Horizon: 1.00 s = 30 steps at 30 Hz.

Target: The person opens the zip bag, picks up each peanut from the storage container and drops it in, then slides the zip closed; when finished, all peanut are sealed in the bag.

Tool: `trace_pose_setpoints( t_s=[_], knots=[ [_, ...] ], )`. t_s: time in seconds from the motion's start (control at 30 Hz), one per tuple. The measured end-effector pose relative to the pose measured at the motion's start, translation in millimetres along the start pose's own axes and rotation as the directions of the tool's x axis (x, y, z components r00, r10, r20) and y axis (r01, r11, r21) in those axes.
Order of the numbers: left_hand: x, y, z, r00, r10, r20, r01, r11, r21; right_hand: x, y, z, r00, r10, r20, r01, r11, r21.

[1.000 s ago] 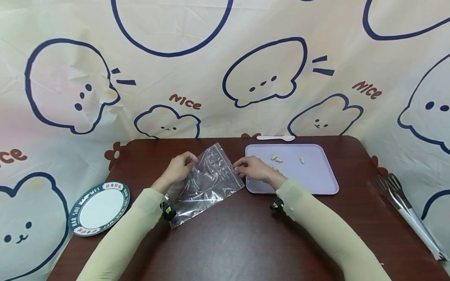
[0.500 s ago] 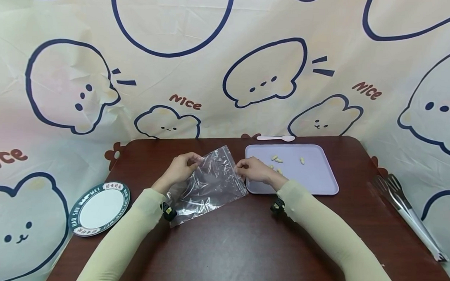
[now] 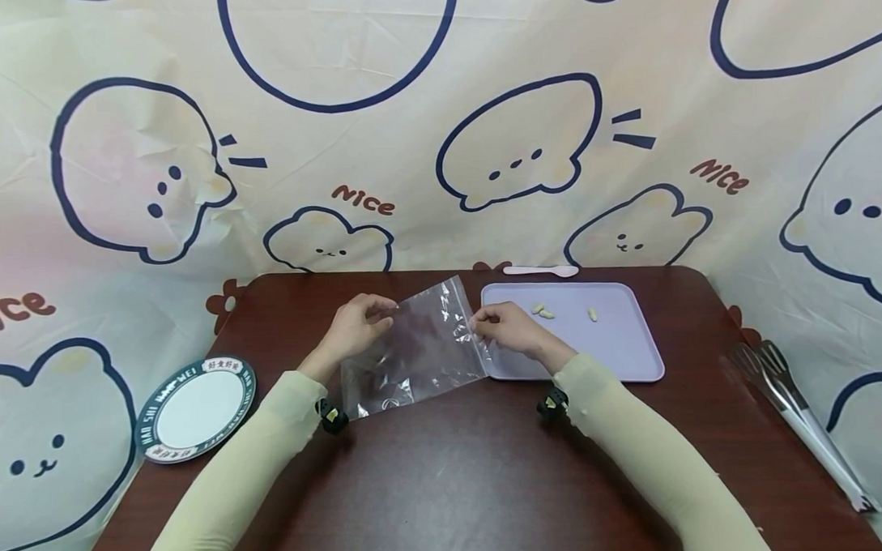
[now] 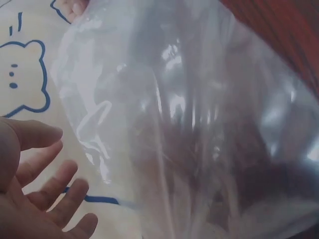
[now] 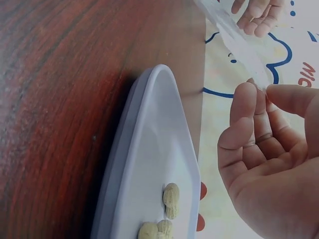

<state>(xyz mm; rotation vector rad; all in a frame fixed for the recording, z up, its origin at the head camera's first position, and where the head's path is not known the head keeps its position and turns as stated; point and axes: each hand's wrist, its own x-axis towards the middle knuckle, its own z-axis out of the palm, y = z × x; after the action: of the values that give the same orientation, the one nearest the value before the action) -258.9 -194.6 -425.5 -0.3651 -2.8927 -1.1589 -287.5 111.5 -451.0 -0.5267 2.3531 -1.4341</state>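
Observation:
A clear zip-lock bag (image 3: 431, 340) hangs between the two hands, its zip edge toward the right. My right hand (image 3: 510, 326) pinches that edge between thumb and fingertips, as the right wrist view shows with the bag (image 5: 234, 40) stretching away from it. My left hand (image 4: 45, 174) is beside the bag (image 4: 189, 114), fingers loosely bent and apart from the plastic, holding nothing. In the head view the left hand (image 3: 359, 325) overlaps the bag's far left corner. Peanuts in the shell (image 5: 171, 200) lie on a pale lilac tray (image 5: 149, 124) below the right hand.
A pink-white spoon (image 3: 540, 271) lies behind the tray. Metal tongs (image 3: 804, 426) rest along the table's right side. A green-rimmed plate (image 3: 196, 410) stands at the left edge. A printed cloth (image 3: 416, 145) hangs behind the brown table (image 3: 478, 471).
The bag has shifted right and up and now hangs flatter, with its near left corner drawn away from the left wrist. The right hand moved slightly right; the left hand no longer holds the bag.

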Motion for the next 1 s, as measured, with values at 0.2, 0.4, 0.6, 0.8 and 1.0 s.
trace_pose_setpoints(
  t_s=[0.2,0.4,0.6,0.8,1.0],
  knots=[
    [-1.7,14.5,8.1,0.995,0.042,0.093,-0.038,0.998,-0.050,-1.1,3,0,1.000,0.012,0.008,-0.012,1.000,0.000],
    [-2.6,27.3,18.0,0.989,0.076,0.123,-0.072,0.997,-0.040,-0.9,3,1,1.000,0.021,0.016,-0.022,0.998,0.063],
    [-3.4,35.9,27.8,0.986,0.092,0.142,-0.085,0.995,-0.054,0.2,1,1,0.999,0.037,0.011,-0.038,0.992,0.119],
    [-2.6,41.9,39.6,0.977,0.130,0.171,-0.121,0.991,-0.060,0.9,0,3,0.998,0.060,0.028,-0.064,0.980,0.187],
    [-1.2,47.3,51.2,0.974,0.153,0.167,-0.143,0.987,-0.070,0.8,-3,4,0.998,0.051,0.024,-0.055,0.981,0.187]
  ],
)
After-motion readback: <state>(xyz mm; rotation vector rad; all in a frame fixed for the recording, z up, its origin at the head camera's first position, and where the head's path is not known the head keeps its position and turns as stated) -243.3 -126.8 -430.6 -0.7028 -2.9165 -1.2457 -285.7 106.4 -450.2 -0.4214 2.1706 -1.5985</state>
